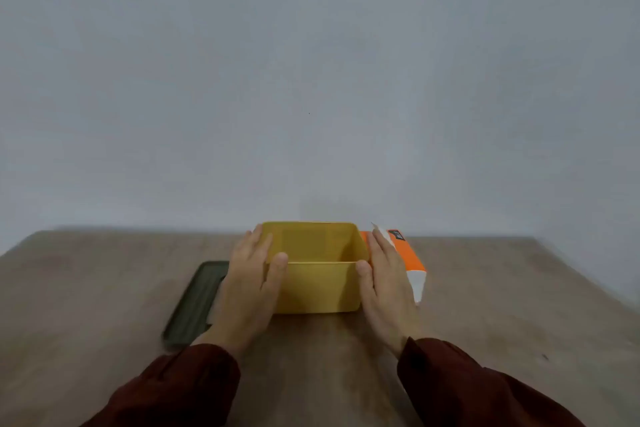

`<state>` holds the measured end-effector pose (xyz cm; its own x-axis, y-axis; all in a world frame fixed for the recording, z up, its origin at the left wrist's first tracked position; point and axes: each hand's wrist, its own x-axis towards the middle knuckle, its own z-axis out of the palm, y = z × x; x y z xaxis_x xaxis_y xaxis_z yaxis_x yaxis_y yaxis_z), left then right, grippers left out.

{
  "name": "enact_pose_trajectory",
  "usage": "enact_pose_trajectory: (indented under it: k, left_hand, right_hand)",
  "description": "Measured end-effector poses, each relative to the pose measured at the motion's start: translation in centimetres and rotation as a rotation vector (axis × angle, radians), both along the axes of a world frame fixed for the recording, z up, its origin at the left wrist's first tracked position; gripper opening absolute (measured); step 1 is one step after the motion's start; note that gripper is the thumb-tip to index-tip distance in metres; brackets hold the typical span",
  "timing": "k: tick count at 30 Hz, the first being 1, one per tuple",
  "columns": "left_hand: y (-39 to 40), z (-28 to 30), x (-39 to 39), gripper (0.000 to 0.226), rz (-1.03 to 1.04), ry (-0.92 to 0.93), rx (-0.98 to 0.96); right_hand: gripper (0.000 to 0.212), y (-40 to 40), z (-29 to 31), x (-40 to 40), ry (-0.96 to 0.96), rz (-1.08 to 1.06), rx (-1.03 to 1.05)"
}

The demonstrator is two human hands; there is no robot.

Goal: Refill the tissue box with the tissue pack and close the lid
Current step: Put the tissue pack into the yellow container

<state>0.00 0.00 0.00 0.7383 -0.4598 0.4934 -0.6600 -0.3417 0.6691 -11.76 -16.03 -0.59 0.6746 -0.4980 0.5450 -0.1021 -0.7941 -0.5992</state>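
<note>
A yellow tissue box (320,286) stands open-topped in the middle of the wooden table, with nothing visible inside it. My left hand (251,282) presses flat against its left wall, thumb hooked over the front rim. My right hand (384,282) holds the right wall the same way. The orange and white tissue pack (412,262) lies just right of the box, partly hidden by my right hand. A dark lid (195,303) lies flat on the table to the left, partly behind my left wrist.
The wooden table (519,305) ends at a plain grey wall (311,80) just behind the box. Dark red sleeves cover both forearms at the bottom of the view.
</note>
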Motion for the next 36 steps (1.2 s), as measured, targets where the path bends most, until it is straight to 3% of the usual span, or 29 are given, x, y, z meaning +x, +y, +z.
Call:
enact_pose_trajectory:
  k: [8, 15, 18, 23, 31, 36]
  left_hand:
    - [0.1, -0.1, -0.3, 0.054, 0.003, 0.080, -0.077]
    - [0.2, -0.4, -0.8, 0.024, -0.017, 0.202, -0.164]
    - [0.2, -0.2, -0.9, 0.048, -0.031, 0.227, -0.147]
    - [0.2, -0.2, -1.1, 0.057, -0.008, 0.211, -0.126]
    - [0.7, -0.2, -1.7, 0.051, 0.024, 0.135, -0.144]
    - [1.2, 0.0, -2.1, 0.044, 0.033, 0.087, -0.150]
  right_hand:
    - [0.049, -0.4, -1.3, 0.1, 0.025, -0.035, -0.022]
    - [0.050, -0.1, -1.7, 0.2, 0.020, -0.037, 0.019]
    - [0.050, 0.2, -1.4, 0.0, 0.019, -0.030, 0.036]
    - [0.052, 0.7, -1.1, -0.4, 0.029, -0.033, 0.061]
    - [0.052, 1.3, -0.9, -1.3, 0.034, -0.063, 0.111]
    - [0.050, 1.6, -0.6, -1.9, -0.017, -0.090, 0.041]
